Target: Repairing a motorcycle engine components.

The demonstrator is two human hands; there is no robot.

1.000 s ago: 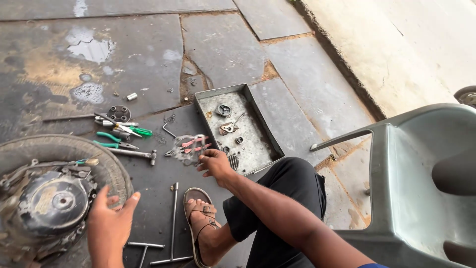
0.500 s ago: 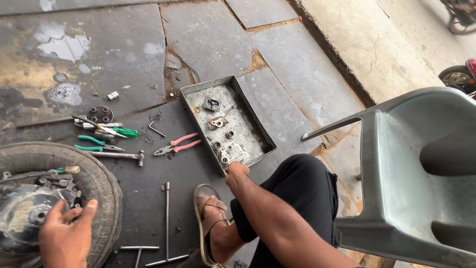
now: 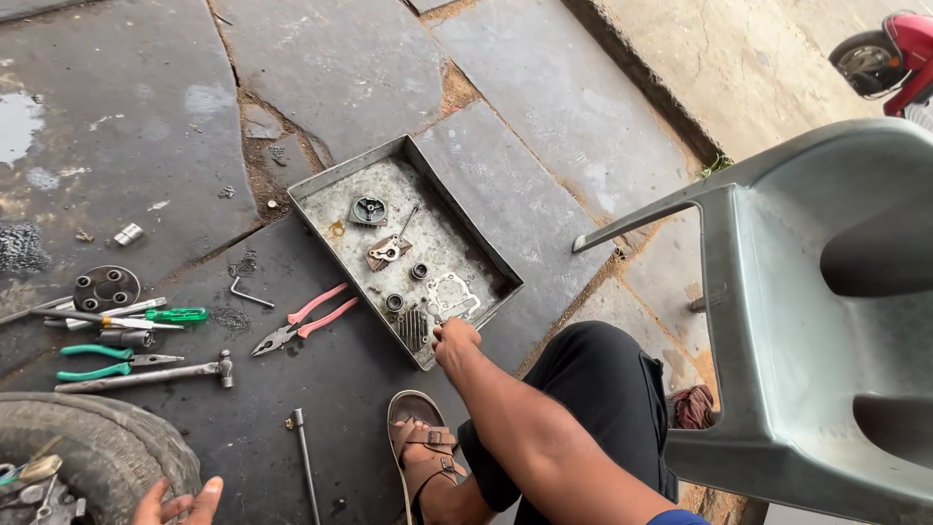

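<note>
Right hand (image 3: 455, 340) at the near corner of the metal tray (image 3: 321, 190), fingers curled down over a thin flat gasket (image 3: 449, 294) and a ribbed metal part (image 3: 414, 329); grip bent inward, but whether pinching anything cannot be told. Left hand (image 3: 180, 504) at the bottom edge, fingers loosely spread, resting against a tyre (image 3: 92, 452); holding nothing visible.

Inside the tray: a round dark gear part (image 3: 368, 210), a small bracket (image 3: 387, 253), two small rings (image 3: 419, 271). Tray set on a dark stone floor (image 3: 340, 68).

Left of the tray, on the floor: pink-handled pliers (image 3: 306, 323), an L-shaped hex key (image 3: 249, 293), a green-handled screwdriver (image 3: 165, 316), green-handled pliers (image 3: 107, 362), a small hammer (image 3: 146, 373), a round flange with holes (image 3: 107, 287). Long bar tool (image 3: 304, 462) lying near a sandalled foot (image 3: 423, 457). Grey plastic chair (image 3: 797, 321) to the right, close beside the bent knee.
</note>
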